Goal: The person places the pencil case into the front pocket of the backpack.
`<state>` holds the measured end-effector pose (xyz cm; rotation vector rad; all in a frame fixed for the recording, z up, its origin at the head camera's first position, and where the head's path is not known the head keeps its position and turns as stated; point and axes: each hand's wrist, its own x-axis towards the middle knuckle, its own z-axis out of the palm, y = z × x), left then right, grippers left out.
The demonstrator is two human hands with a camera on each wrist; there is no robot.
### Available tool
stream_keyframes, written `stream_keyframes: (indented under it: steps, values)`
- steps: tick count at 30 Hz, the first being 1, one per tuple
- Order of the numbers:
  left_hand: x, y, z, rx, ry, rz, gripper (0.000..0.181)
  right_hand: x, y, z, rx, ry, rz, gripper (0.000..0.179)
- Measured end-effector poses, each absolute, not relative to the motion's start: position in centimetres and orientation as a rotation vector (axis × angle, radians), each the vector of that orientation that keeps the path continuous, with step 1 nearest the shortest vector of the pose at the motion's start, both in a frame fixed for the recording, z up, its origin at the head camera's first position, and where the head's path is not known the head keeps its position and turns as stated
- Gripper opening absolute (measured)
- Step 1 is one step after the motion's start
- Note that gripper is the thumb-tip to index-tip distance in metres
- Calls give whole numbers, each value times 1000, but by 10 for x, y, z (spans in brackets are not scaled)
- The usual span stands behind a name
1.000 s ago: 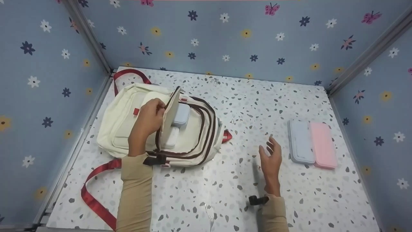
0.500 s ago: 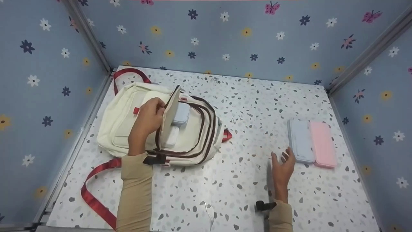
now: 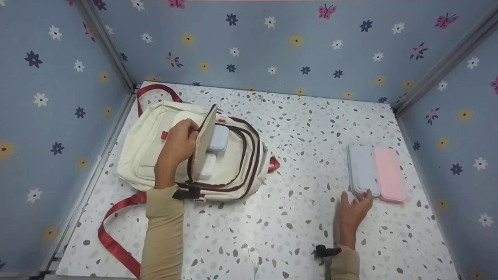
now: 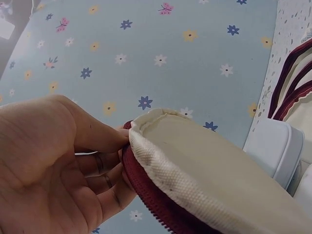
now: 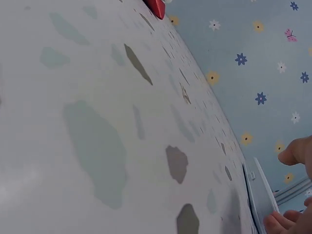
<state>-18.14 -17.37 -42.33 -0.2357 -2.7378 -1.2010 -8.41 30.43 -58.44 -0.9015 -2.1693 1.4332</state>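
Note:
A cream backpack [image 3: 151,116] with dark red zippers lies on the left of the table, its front pocket unzipped. My left hand [image 3: 179,142] pinches the edge of the pocket flap [image 4: 209,165] between thumb and fingers and holds it upright. Inside the pocket sit a light blue box [image 3: 219,139] and a white box [image 3: 207,166], both partly hidden by the flap. On the right, a light blue case [image 3: 362,169] lies beside a pink case [image 3: 390,175]. My right hand [image 3: 355,212] is at the near end of the blue case, fingers loosely bent, fingertips overlapping its corner.
A red strap [image 3: 114,237] loops off the backpack toward the front edge, and another red strap [image 3: 157,87] lies behind it. Flower-patterned panels [image 3: 268,46] enclose the speckled table [image 3: 295,155] at the back and both sides.
My right hand has moved right and toward the front edge, from the middle of the table to the blue case's near end. The left hand keeps holding the flap in place.

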Motion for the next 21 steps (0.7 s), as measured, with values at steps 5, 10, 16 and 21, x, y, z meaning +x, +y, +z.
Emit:
stream_keyframes:
  steps: [5, 10, 16, 21]
  values:
    - [-181, -175, -423, -230, -2741, -1206, 13, -86, 314, -586, -1057, -2171, 1455, 82]
    - [-181, -175, -423, -220, -2733, -1210, 13, -86, 322, -589, -1109, -2158, 1475, 84]
    - [-181, -176, -424, -218, -2721, -1212, 12, -87, 330, -588, -1098, -2162, 1476, 86]
    - [-181, -176, -425, -225, -2707, -1220, 12, -90, 334, -587, -1097, -2205, 1455, 84]
